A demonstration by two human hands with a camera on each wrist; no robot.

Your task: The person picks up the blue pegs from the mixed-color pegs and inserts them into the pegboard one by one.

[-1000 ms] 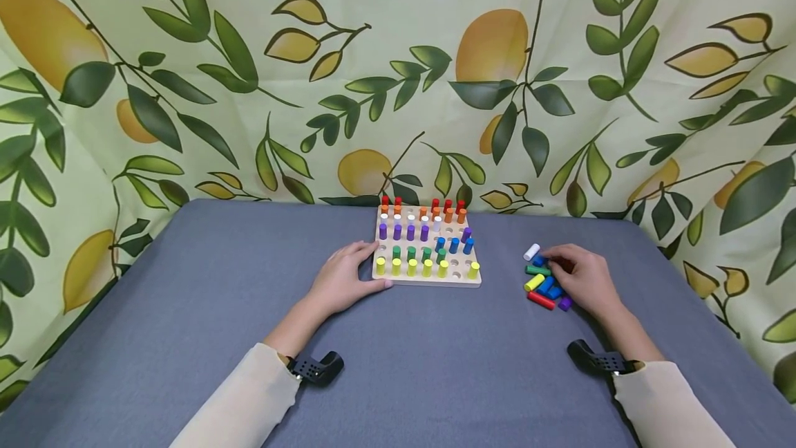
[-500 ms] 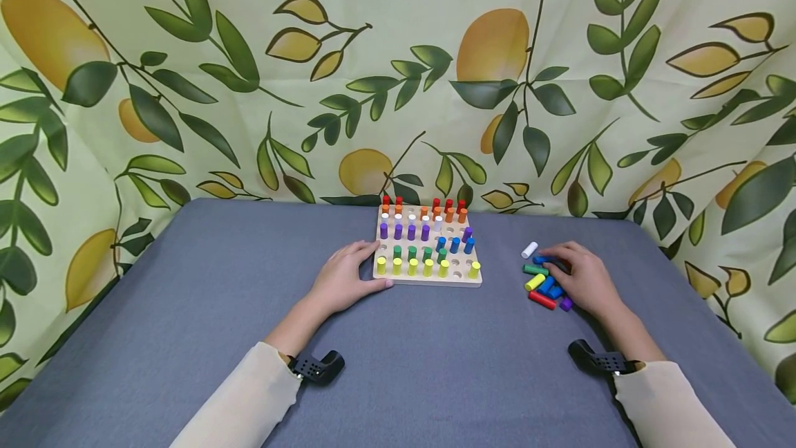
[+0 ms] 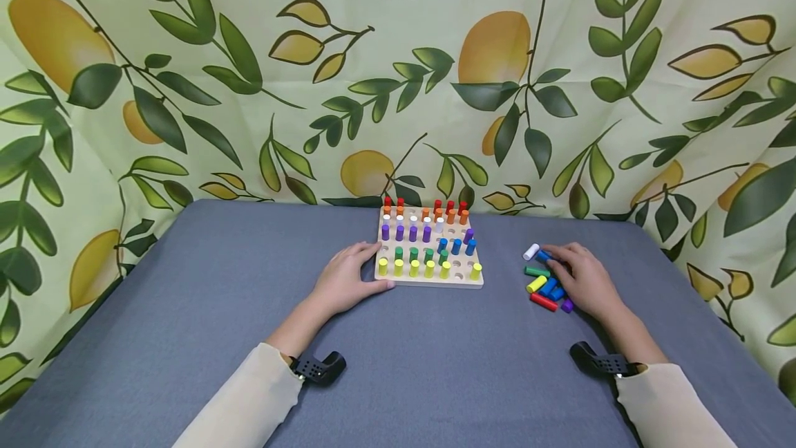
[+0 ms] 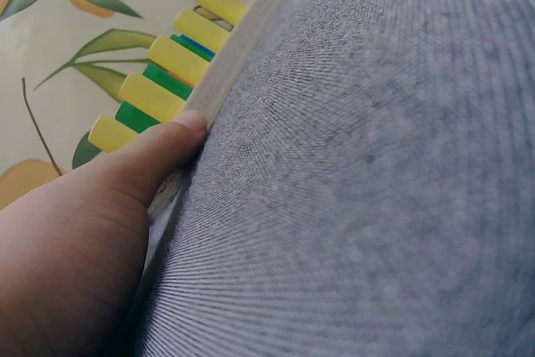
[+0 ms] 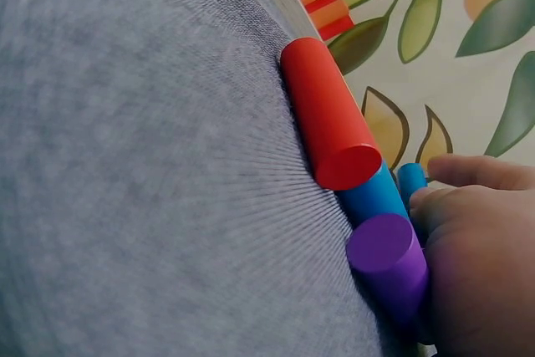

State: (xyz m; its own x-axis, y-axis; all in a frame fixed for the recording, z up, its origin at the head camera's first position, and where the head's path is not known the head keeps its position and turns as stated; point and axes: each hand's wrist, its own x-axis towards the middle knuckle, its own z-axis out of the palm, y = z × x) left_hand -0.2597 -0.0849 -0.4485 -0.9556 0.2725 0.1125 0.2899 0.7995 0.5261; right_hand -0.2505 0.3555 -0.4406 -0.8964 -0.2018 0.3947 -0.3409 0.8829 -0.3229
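the person's left hand grips the near left corner of a wooden pegboard, fingers along its left side and thumb pressed to its near edge. the board lies on a blue-grey cloth, toward the far side, with upright pegs in coloured rows: red farthest, then orange, white, purple, blue and green, with yellow nearest.

well to the right, the right hand pinches a blue peg between thumb and fingertip, above a small heap of loose pegs. a white peg lies just left of the pinched one; nearer are a green peg, a yellow peg and two more blue pegs. a red peg and a purple peg lie nearest. behind everything hangs a leaf-and-fruit patterned curtain.
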